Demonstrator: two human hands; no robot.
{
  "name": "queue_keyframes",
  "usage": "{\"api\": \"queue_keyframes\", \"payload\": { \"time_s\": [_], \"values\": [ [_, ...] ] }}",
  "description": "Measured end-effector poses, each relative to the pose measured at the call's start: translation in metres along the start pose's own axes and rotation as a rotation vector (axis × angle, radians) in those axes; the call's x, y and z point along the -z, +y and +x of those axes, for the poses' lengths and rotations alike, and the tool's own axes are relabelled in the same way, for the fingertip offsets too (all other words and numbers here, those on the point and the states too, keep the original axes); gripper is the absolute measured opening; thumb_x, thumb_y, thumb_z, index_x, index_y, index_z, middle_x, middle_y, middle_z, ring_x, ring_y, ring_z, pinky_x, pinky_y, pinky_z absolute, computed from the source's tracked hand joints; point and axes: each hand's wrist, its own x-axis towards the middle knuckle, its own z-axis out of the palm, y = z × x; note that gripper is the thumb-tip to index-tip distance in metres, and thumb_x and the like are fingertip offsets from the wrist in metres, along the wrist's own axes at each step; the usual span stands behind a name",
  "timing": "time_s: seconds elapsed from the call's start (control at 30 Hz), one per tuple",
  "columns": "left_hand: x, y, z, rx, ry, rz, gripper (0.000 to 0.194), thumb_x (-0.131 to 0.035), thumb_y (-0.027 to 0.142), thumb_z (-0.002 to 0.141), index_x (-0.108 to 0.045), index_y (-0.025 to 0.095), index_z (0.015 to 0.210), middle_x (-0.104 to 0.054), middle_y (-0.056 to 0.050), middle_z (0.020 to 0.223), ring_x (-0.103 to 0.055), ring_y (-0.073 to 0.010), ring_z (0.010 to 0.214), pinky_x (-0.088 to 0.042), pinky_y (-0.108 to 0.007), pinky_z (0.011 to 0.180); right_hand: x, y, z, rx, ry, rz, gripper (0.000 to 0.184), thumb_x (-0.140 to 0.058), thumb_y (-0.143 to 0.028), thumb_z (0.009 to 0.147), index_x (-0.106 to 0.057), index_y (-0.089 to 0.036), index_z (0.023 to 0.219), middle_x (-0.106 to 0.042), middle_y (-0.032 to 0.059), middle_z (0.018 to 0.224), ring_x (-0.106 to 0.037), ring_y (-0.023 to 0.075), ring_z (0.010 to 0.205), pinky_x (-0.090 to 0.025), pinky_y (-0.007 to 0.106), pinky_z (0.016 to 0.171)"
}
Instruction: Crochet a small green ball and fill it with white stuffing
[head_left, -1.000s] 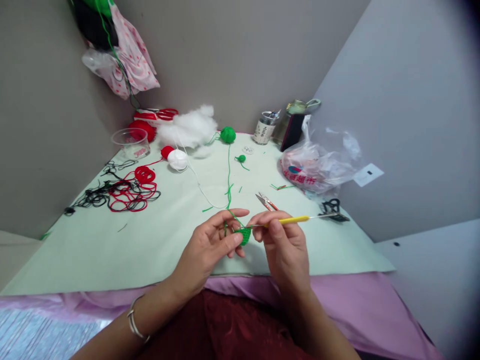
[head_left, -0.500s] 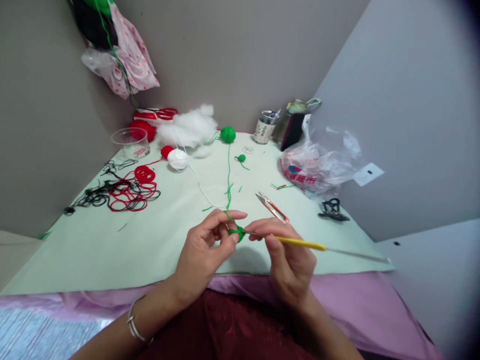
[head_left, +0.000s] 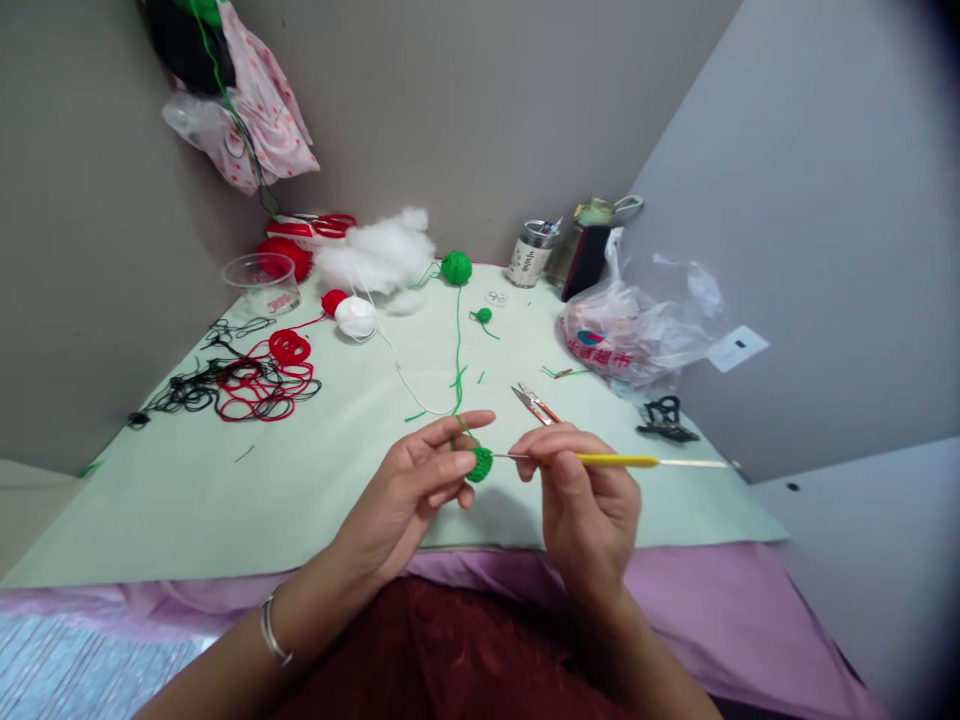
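Between the thumb and fingers of my left hand (head_left: 420,480) is a small round piece of green crochet (head_left: 480,464). Green yarn (head_left: 459,340) runs from it over my raised index finger and back to a green yarn ball (head_left: 456,268). My right hand (head_left: 589,500) grips a crochet hook (head_left: 615,461) by its yellow handle, and the metal tip reaches the edge of the crochet piece. Partly hidden behind my right fingers lie thread snips (head_left: 534,402) with orange handles. A tiny green crocheted piece (head_left: 484,316) with a tail rests farther back.
Tangled black and red yarn (head_left: 262,385) spreads over the left. White stuffing (head_left: 379,255), a clear plastic tub (head_left: 259,285) and a white yarn ball (head_left: 355,317) sit at the back left. To the right are a pen tin (head_left: 529,258), a plastic bag (head_left: 637,325) and a black claw clip (head_left: 666,420).
The crochet piece has turned and shows more of its round face. My right hand has shifted slightly right with the hook, which now lies more level, and covers more of the snips.
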Motion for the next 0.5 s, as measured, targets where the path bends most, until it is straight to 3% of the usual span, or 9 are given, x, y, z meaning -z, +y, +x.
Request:
{"api": "queue_keyframes", "payload": {
  "time_s": [0.07,0.17,0.27,0.37,0.43,0.5],
  "values": [
    [-0.001,-0.002,-0.001,-0.062,0.001,0.087,0.038,-0.084,0.027,0.081,-0.079,0.022,0.118,-0.062,-0.002,0.089,-0.051,-0.0088,0.070,-0.049,-0.020,0.062,-0.001,-0.001,0.003,-0.050,-0.037,0.024,0.021,-0.057,-0.022,0.103,-0.076,-0.026,0.098,-0.075,0.0036,0.090,-0.066,0.0166,0.076,-0.055,0.031,0.066],
    [-0.003,-0.007,-0.001,-0.141,0.036,0.204,0.034,-0.084,0.029,0.082,-0.081,0.026,0.115,-0.063,-0.001,0.090,-0.058,-0.0118,0.081,-0.049,-0.021,0.071,-0.004,-0.001,0.000,-0.008,-0.066,-0.103,0.020,-0.059,-0.018,0.101,-0.077,-0.026,0.101,-0.076,0.0035,0.091,-0.068,0.0174,0.080,-0.057,0.032,0.069],
    [-0.004,-0.010,0.000,-0.177,0.105,0.215,0.038,-0.086,0.028,0.081,-0.080,0.030,0.118,-0.063,0.001,0.088,-0.056,-0.0082,0.078,-0.046,-0.018,0.073,-0.005,0.002,-0.008,0.183,-0.118,-0.339,0.027,-0.062,-0.011,0.098,-0.076,-0.028,0.112,-0.076,0.0045,0.096,-0.070,0.0185,0.085,-0.059,0.033,0.072],
    [-0.003,-0.009,0.003,-0.053,0.071,0.057,0.041,-0.086,0.030,0.080,-0.080,0.026,0.120,-0.063,0.000,0.086,-0.053,-0.0059,0.070,-0.045,-0.017,0.069,-0.005,0.006,-0.014,0.383,-0.124,-0.550,0.037,-0.067,-0.009,0.094,-0.075,-0.031,0.122,-0.076,0.0072,0.108,-0.071,0.0208,0.091,-0.060,0.035,0.073],
    [-0.001,-0.007,0.004,0.069,0.027,-0.045,0.040,-0.086,0.030,0.079,-0.081,0.021,0.117,-0.060,0.001,0.081,-0.043,-0.0025,0.059,-0.045,-0.017,0.065,-0.003,0.006,-0.013,0.341,-0.073,-0.512,0.033,-0.065,-0.011,0.095,-0.076,-0.031,0.119,-0.076,0.0069,0.105,-0.071,0.0212,0.089,-0.059,0.036,0.072],
    [0.000,-0.003,0.004,0.112,0.019,-0.088,0.036,-0.086,0.027,0.078,-0.082,0.019,0.113,-0.057,0.003,0.078,-0.034,-0.0009,0.054,-0.047,-0.018,0.065,-0.001,0.005,-0.008,0.186,-0.033,-0.344,0.024,-0.061,-0.015,0.098,-0.077,-0.028,0.110,-0.075,0.0054,0.093,-0.069,0.0202,0.082,-0.058,0.035,0.069]
  ]
}}
